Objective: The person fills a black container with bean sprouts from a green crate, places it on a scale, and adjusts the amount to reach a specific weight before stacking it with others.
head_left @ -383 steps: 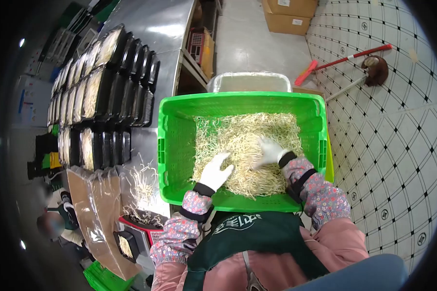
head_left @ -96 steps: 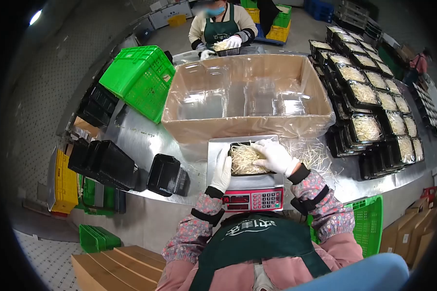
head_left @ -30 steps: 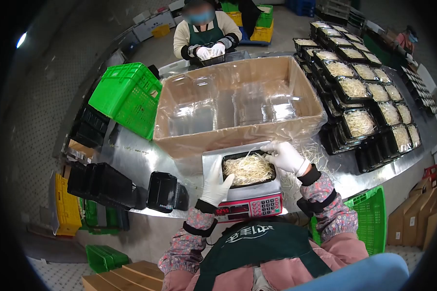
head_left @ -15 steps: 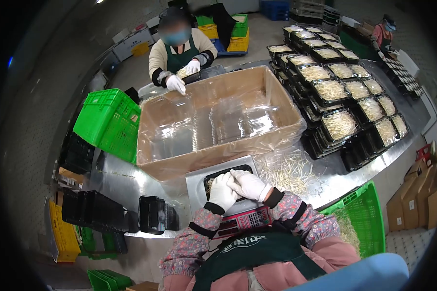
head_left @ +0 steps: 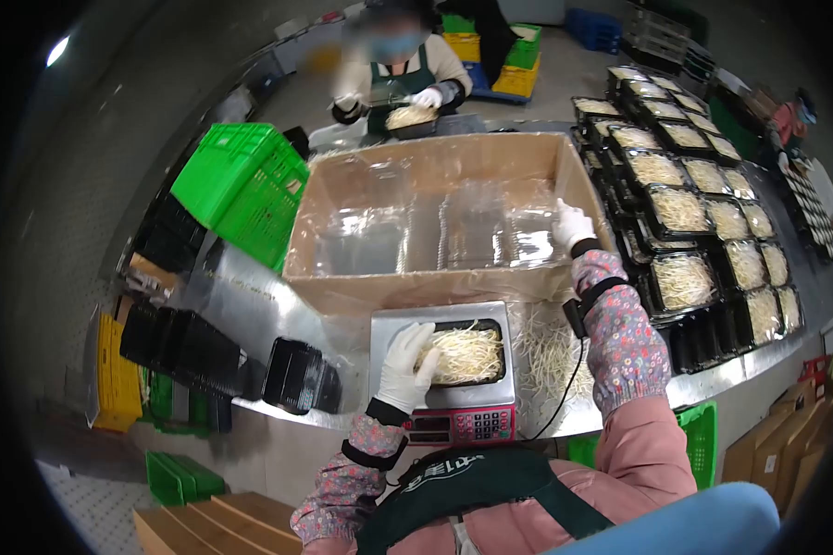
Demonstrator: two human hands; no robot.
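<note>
A black tray of bean sprouts [head_left: 467,356] sits on the metal plate of a scale [head_left: 384,319] with a red keypad panel. My left hand [head_left: 405,370], in a white glove, rests at the tray's left rim, thumb and fingers apart. My right hand [head_left: 574,228], also gloved, is stretched forward over the right end of a cardboard box [head_left: 416,291]. Its fingers look apart, beside the stacked clear plastic lids [head_left: 532,231] in that box. Whether they touch a lid is hard to see. Loose sprouts [head_left: 551,356] lie right of the scale.
Stacked filled trays [head_left: 683,282] cover the table's right side. Empty black trays [head_left: 292,375] stand at left, near a green crate [head_left: 241,185]. Across the box a co-worker [head_left: 403,74] handles another sprout tray. A dark cord [head_left: 569,393] hangs by my right sleeve.
My right hand has left the tray and moved forward and right to the box. My left hand has shifted to the tray's left side, uncovering the sprouts. The view has shifted.
</note>
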